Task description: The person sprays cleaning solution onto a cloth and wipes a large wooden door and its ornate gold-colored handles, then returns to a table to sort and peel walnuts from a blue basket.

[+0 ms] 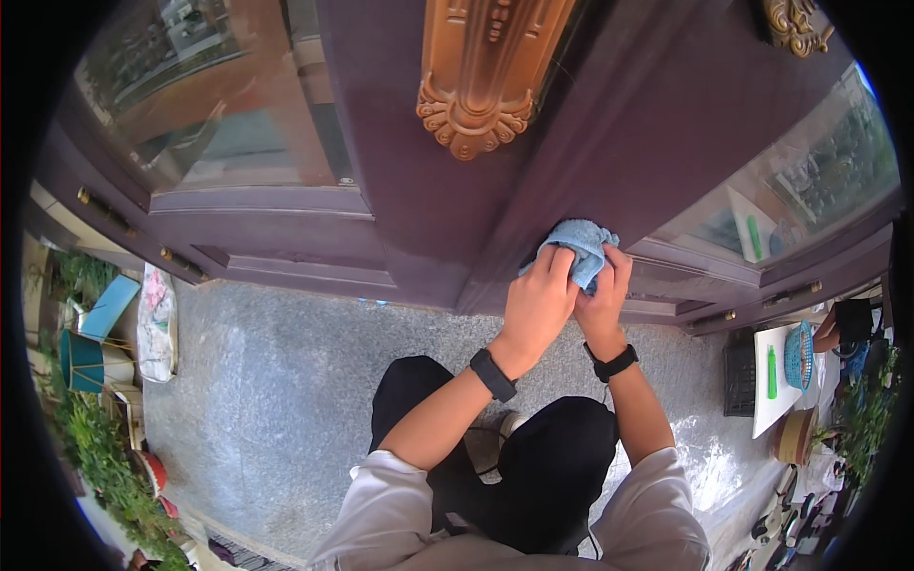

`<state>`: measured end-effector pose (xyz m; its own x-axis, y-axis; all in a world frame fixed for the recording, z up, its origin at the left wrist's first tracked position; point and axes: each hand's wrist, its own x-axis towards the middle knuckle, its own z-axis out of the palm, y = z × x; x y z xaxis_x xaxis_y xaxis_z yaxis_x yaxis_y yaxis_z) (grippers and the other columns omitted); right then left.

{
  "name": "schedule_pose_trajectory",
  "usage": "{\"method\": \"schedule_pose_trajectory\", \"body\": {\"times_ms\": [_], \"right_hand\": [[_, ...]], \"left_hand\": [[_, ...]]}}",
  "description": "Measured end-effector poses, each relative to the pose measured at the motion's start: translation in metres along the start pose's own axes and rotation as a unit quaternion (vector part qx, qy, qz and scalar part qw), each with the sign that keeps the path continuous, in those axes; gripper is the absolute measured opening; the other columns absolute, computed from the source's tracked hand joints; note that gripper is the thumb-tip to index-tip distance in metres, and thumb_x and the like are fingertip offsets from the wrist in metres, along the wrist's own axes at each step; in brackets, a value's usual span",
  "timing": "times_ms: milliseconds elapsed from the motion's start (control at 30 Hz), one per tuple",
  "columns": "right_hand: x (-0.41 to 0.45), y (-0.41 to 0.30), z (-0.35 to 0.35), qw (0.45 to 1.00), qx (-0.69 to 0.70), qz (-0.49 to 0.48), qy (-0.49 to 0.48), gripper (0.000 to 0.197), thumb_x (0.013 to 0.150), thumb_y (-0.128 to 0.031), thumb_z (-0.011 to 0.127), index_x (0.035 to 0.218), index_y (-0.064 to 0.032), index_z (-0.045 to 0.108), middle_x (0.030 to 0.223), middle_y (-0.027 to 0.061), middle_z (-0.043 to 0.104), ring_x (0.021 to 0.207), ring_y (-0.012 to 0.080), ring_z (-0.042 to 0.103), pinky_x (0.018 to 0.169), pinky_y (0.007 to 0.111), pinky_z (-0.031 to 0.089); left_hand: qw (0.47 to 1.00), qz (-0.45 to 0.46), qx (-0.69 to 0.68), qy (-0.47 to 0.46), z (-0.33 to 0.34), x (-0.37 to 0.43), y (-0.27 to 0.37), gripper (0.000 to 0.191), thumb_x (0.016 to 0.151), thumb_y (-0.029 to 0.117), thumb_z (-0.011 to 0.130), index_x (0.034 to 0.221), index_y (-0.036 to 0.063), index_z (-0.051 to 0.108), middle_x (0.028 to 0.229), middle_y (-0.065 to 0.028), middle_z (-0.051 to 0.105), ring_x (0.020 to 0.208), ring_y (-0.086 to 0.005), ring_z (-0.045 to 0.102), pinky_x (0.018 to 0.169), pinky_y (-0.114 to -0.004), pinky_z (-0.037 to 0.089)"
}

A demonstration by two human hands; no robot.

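A light blue cloth (582,239) is bunched up against the dark purple-brown double door (435,214). My left hand (540,303) grips the cloth from the left, its fingers curled into the folds. From the right, my right hand (603,292) holds the same cloth, and the two hands touch. Both press close to the door's lower part, just right of the raised strip between the leaves. Above them hangs an ornate copper-coloured handle plate (475,93). Part of the cloth is hidden behind my fingers.
Glass panes (235,135) fill the upper part of the door. Grey stone floor (250,400) lies under my bent knees. At right, a white board (767,407) carries a blue basket (800,355) and a green stick-like object (772,371). Potted plants (107,442) line the left side.
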<state>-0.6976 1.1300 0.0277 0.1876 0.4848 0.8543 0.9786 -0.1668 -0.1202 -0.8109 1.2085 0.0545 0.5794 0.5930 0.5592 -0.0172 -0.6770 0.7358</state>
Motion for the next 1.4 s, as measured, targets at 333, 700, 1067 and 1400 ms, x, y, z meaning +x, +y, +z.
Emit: {"method": "schedule_pose_trajectory", "body": {"times_ms": [333, 700, 1067, 1400], "right_hand": [[-0.123, 0.115, -0.031, 0.969, -0.052, 0.241, 0.037, 0.051, 0.076, -0.012, 0.075, 0.116, 0.0035, 0.046, 0.122, 0.0200, 0.045, 0.111, 0.0379, 0.049, 0.095, 0.044, 0.040], [-0.129, 0.073, -0.008, 0.968, -0.014, 0.248, -0.043, 0.048, 0.072, 0.000, 0.069, 0.115, 0.0042, 0.047, 0.117, 0.0237, 0.046, 0.105, 0.0445, 0.049, 0.092, 0.048, 0.041], [-0.068, -0.009, 0.045, 0.983, 0.126, 0.090, -0.095, 0.050, 0.061, 0.000, 0.075, 0.106, -0.0023, 0.054, 0.114, 0.0162, 0.053, 0.094, 0.0373, 0.055, 0.076, 0.043, 0.050], [-0.111, 0.050, -0.003, 0.966, 0.012, 0.259, -0.026, 0.050, 0.077, -0.015, 0.075, 0.117, 0.0009, 0.051, 0.120, 0.0212, 0.051, 0.111, 0.0387, 0.051, 0.095, 0.044, 0.040]], "left_hand": [[0.972, 0.092, -0.059, -0.207, 0.142, -0.004, -0.004, 0.022, 0.084, 0.007, 0.055, 0.105, 0.0023, 0.053, 0.096, -0.0172, 0.063, 0.083, -0.0347, 0.065, 0.068, -0.041, 0.055], [0.972, 0.025, -0.033, -0.230, 0.115, -0.036, -0.041, 0.020, 0.085, 0.009, 0.058, 0.103, 0.0035, 0.055, 0.101, -0.0148, 0.063, 0.093, -0.0356, 0.063, 0.075, -0.043, 0.053], [0.984, -0.110, 0.064, -0.122, -0.005, -0.031, -0.050, 0.017, 0.081, 0.004, 0.064, 0.095, -0.0011, 0.054, 0.090, -0.0212, 0.064, 0.075, -0.0410, 0.063, 0.062, -0.045, 0.052], [0.978, 0.022, 0.048, -0.203, 0.120, -0.030, -0.032, 0.022, 0.074, 0.000, 0.059, 0.094, -0.0074, 0.057, 0.087, -0.0226, 0.065, 0.079, -0.0351, 0.067, 0.066, -0.041, 0.056]]}}
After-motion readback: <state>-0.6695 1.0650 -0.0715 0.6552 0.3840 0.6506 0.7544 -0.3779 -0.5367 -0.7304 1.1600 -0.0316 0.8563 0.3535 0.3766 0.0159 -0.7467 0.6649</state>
